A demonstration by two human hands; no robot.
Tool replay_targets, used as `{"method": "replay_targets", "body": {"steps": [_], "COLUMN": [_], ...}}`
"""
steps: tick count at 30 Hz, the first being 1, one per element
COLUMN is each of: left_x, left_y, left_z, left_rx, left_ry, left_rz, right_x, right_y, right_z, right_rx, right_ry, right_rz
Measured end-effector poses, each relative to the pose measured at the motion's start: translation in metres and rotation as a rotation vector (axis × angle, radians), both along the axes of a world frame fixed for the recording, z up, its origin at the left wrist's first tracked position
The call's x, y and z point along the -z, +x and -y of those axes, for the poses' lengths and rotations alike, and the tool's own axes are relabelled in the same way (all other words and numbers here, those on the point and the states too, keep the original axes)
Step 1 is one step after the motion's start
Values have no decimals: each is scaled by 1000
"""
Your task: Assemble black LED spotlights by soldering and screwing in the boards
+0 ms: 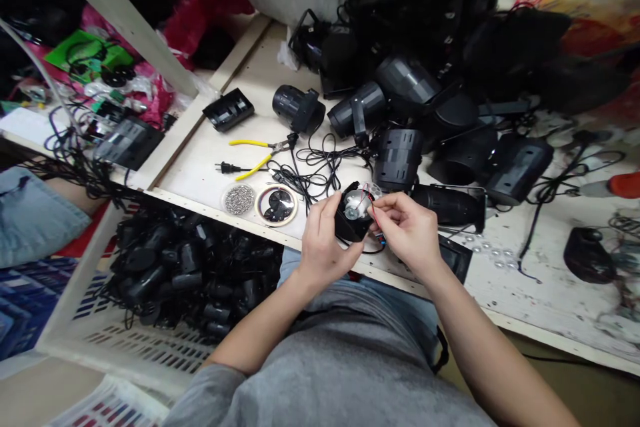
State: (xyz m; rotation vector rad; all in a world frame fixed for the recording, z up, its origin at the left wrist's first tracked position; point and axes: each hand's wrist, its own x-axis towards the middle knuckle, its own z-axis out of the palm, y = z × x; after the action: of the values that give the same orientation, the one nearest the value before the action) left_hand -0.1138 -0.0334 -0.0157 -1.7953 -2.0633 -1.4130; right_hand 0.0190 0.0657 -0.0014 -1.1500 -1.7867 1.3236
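Note:
My left hand (pixel 324 240) is wrapped round a small black lamp housing (pixel 352 213) held over the table's near edge. Its open back shows a silvery part and thin red and black wires. My right hand (pixel 406 227) pinches those wires at the housing's right side. A black cable runs from the housing back over the table. Just left of my hands lie a roll of tape (pixel 277 204) and a round dish of small screws (pixel 239 199).
Yellow-handled pliers (pixel 260 155) and a plug (pixel 225 167) lie on the pale worktable (pixel 210 167). A heap of black lamp housings (pixel 425 93) fills the back. A white crate (pixel 150 347) of black parts stands at lower left. Another person's leg in jeans (pixel 35 213) is at the far left.

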Motion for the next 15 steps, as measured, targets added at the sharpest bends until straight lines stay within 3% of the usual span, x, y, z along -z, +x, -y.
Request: {"method": "replay_targets", "body": {"steps": [7,15], "left_x": [-2,-2], "left_y": [0,-2], "left_z": [-1,-2], "left_rx": [-3,10], "left_ry": [-14,-35], "left_rz": [-19,-22], "right_x": [0,0], "right_y": [1,3], "right_z": [-1,-2], "right_rx": [-32,-60], "right_ry": [122,155], "right_rz": [39,42]}}
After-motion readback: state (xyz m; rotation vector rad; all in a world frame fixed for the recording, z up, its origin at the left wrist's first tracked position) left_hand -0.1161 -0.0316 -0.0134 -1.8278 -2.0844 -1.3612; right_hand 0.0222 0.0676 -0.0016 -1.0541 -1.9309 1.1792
